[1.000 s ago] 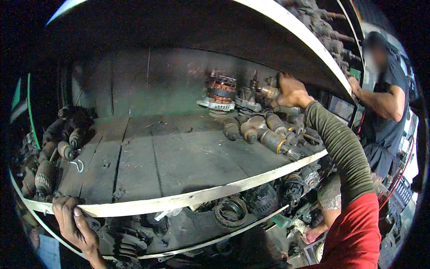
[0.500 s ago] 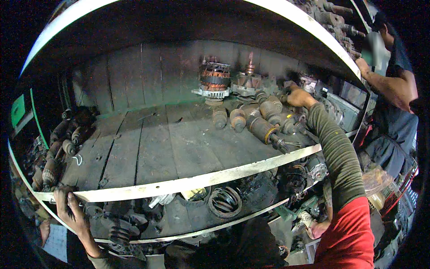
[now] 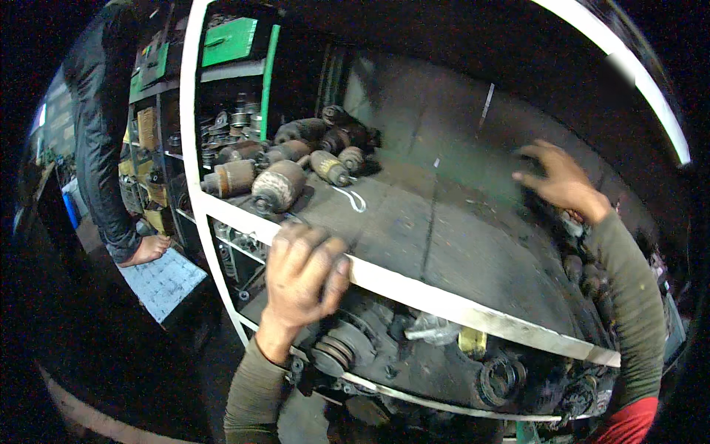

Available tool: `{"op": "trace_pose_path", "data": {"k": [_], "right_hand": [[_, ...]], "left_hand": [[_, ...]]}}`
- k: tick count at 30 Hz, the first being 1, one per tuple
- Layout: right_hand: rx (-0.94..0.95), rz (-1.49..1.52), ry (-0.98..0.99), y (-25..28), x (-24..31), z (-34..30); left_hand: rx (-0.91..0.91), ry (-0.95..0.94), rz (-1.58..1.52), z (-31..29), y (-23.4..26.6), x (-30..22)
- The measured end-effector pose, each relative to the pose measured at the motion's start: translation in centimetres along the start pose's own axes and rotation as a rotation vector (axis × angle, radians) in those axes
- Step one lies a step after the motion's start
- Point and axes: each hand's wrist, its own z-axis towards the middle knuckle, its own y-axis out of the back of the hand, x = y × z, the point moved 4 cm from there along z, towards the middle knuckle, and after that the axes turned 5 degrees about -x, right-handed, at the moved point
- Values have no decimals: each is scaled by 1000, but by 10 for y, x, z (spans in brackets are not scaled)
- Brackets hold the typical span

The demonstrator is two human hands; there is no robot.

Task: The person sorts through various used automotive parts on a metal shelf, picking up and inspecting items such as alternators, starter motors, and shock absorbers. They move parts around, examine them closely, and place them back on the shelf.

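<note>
My left hand (image 3: 305,274) is wrapped over the white front rail (image 3: 444,297) of a shelf, fingers curled on its top. My right hand (image 3: 563,181) reaches above the far right part of the shelf board (image 3: 392,229), its fingers apart with nothing visible in them. Beyond my left hand, several grimy motor armatures (image 3: 279,185) lie heaped at the shelf's left end. A thin white loop (image 3: 353,198) rests beside them. More dark, rounded parts (image 3: 592,280) lie beneath my right forearm, partly hidden by it.
The lower shelf holds a grooved pulley (image 3: 333,351), a ring-shaped part (image 3: 501,379) and a yellow piece (image 3: 472,342). A white upright post (image 3: 194,96) stands at the left. Behind it, a person's bare foot (image 3: 150,250) meets a pale blue board (image 3: 166,285).
The view has swung left toward the armature heap. My right hand has come away from the parts at the right and is off them with fingers spread. My left hand stays on the rail.
</note>
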Motion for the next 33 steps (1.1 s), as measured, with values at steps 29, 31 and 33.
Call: {"op": "trace_pose_path", "data": {"k": [29,31,33], "right_hand": [[300,341,-7,-62,238,136],[203,297,-41,-45,202,118],[221,241,-123,-29,154,96]], "left_hand": [[-20,6,-41,-13,2,9],[-30,25,-35,-12,2,6],[-26,54,-38,-12,2,5]]}}
